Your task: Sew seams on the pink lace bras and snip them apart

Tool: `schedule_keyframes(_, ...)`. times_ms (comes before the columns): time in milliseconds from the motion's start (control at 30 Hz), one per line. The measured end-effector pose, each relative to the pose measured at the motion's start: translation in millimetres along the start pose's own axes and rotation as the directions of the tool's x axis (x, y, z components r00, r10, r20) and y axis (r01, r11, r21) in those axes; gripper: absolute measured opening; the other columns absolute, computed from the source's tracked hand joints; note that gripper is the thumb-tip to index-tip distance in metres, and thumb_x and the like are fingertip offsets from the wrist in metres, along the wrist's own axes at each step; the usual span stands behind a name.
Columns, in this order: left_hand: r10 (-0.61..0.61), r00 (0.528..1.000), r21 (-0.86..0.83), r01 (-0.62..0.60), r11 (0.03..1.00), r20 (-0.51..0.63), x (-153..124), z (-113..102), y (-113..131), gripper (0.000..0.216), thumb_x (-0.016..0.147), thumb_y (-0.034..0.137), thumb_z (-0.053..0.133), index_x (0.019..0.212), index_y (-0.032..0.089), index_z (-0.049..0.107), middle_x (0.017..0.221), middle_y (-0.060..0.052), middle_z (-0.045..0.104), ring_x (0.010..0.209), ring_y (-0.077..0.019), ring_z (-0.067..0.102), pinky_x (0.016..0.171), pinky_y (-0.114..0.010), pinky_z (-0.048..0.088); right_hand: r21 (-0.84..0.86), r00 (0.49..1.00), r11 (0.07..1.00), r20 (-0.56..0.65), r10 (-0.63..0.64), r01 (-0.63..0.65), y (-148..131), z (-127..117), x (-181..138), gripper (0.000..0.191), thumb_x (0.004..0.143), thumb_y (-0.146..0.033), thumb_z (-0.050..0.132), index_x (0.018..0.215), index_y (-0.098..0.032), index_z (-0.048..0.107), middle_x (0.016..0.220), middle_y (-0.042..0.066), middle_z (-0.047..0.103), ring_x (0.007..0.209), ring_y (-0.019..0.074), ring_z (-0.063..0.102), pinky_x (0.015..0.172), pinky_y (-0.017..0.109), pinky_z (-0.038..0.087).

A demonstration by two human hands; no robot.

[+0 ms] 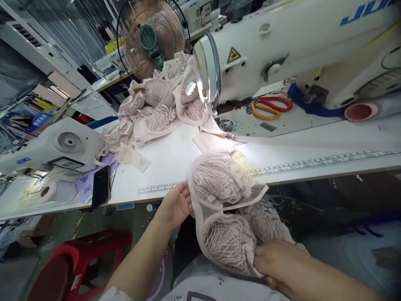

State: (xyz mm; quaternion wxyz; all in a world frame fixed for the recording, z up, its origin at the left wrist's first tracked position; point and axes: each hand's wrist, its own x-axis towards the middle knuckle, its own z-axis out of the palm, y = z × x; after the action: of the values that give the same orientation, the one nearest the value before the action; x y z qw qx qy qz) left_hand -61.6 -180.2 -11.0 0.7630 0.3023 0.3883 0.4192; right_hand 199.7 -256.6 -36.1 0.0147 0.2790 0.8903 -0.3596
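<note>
A pale pink lace bra (224, 200) hangs over the front edge of the white sewing table (175, 163), held between both hands. My left hand (175, 205) grips its left edge just below the table edge. My right hand (275, 259) is closed on the lower cup near my lap. A strip of the same pink fabric runs from the bra up to the needle area (226, 125) of the white sewing machine (282, 46).
A pile of finished pink lace bras (156, 104) lies at the back left. Red and yellow scissors (271, 106) rest on the machine bed, with a pink cup (360, 112) to the right. A black phone (100, 187), a standing fan (153, 37) and a red stool (78, 263) are at left.
</note>
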Motion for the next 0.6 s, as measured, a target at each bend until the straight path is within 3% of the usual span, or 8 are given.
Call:
schedule_keyframes(100, 0.049, 0.985, -0.080, -0.063, 0.995, -0.168, 14, 15, 16, 0.050, 0.066, 0.041, 0.076, 0.105, 0.013, 0.064, 0.108, -0.012, 0.067, 0.108, -0.0278, 0.061, 0.096, -0.040, 0.047, -0.005, 0.991, 0.991, -0.001, 0.137, -0.137, 9, 5, 5, 0.012, 0.068, -0.006, 0.055, 0.064, -0.017, 0.059, 0.070, 0.005, 0.066, 0.066, 0.0235, 0.064, 0.055, 0.028, 0.036)
schedule_keyframes(167, -0.006, 0.978, -0.136, -0.023, 0.990, -0.210, 19, 30, 18, 0.043, 0.066, 0.033, 0.076, 0.101, 0.009, 0.065, 0.103, -0.013, 0.069, 0.107, -0.0289, 0.061, 0.098, -0.041, 0.046, 0.161, 0.959, 0.960, -0.132, 0.250, -0.228, 24, 1, 6, 0.010, 0.072, -0.024, 0.066, 0.078, -0.017, 0.068, 0.078, 0.009, 0.066, 0.066, 0.0231, 0.061, 0.055, 0.029, 0.040)
schedule_keyframes(233, -0.079, 0.976, -0.216, 0.034, 0.976, -0.203, 22, 48, 11, 0.040, 0.067, 0.031, 0.074, 0.099, 0.008, 0.065, 0.101, -0.013, 0.069, 0.108, -0.0289, 0.061, 0.099, -0.041, 0.045, 0.485, 0.889, 0.859, -0.305, 0.343, -0.165, 38, -4, 9, 0.053, 0.066, -0.049, 0.074, 0.108, -0.017, 0.067, 0.096, 0.011, 0.063, 0.064, 0.0183, 0.055, 0.057, 0.029, 0.043)
schedule_keyframes(300, -0.132, 0.976, -0.283, 0.080, 0.956, -0.173, 22, 65, -2, 0.041, 0.067, 0.035, 0.074, 0.099, 0.009, 0.066, 0.102, -0.012, 0.069, 0.108, -0.0279, 0.061, 0.100, -0.039, 0.045, 0.773, 0.850, 0.633, -0.358, 0.387, 0.038, 45, -6, 14, 0.085, 0.058, -0.069, 0.073, 0.125, -0.018, 0.057, 0.101, 0.010, 0.060, 0.061, 0.0132, 0.049, 0.055, 0.026, 0.043)
schedule_keyframes(400, -0.141, 0.983, -0.280, 0.103, 0.955, -0.121, 22, 81, -23, 0.050, 0.062, 0.043, 0.079, 0.100, 0.012, 0.066, 0.104, -0.010, 0.069, 0.104, -0.0260, 0.062, 0.095, -0.037, 0.047, 0.964, 0.907, 0.155, -0.256, 0.334, 0.215, 38, 2, 27, 0.087, 0.052, -0.082, 0.065, 0.112, -0.018, 0.063, 0.073, 0.001, 0.056, 0.049, 0.0065, 0.037, 0.045, 0.020, 0.032)
schedule_keyframes(467, -0.128, 0.989, -0.174, 0.113, 0.978, -0.076, 24, 80, -24, 0.056, 0.057, 0.049, 0.080, 0.100, 0.015, 0.066, 0.100, -0.009, 0.070, 0.098, -0.0248, 0.063, 0.090, -0.037, 0.048, 0.972, 0.915, -0.056, -0.195, 0.354, 0.229, 29, 12, 33, 0.072, 0.055, -0.075, 0.071, 0.098, -0.018, 0.065, 0.064, -0.002, 0.052, 0.044, 0.0040, 0.033, 0.041, 0.017, 0.026)
schedule_keyframes(533, -0.170, 0.985, 0.128, 0.165, 0.978, 0.023, 28, 73, -7, 0.054, 0.058, 0.059, 0.076, 0.088, 0.015, 0.068, 0.087, -0.008, 0.070, 0.084, -0.0227, 0.065, 0.081, -0.035, 0.050, 0.962, 0.891, -0.129, -0.168, 0.421, 0.242, 22, 22, 36, 0.057, 0.055, -0.063, 0.079, 0.087, -0.018, 0.065, 0.061, -0.004, 0.051, 0.043, 0.0028, 0.034, 0.040, 0.015, 0.025)
schedule_keyframes(600, -0.292, 0.949, 0.648, 0.150, 0.747, 0.118, 36, 66, 24, 0.052, 0.069, 0.065, 0.064, 0.067, 0.013, 0.065, 0.067, -0.007, 0.066, 0.066, -0.0193, 0.061, 0.071, -0.033, 0.049, 0.956, 0.857, -0.124, -0.177, 0.484, 0.268, 19, 30, 33, 0.052, 0.053, -0.056, 0.083, 0.079, -0.016, 0.063, 0.060, -0.004, 0.052, 0.043, 0.0024, 0.037, 0.040, 0.014, 0.027)
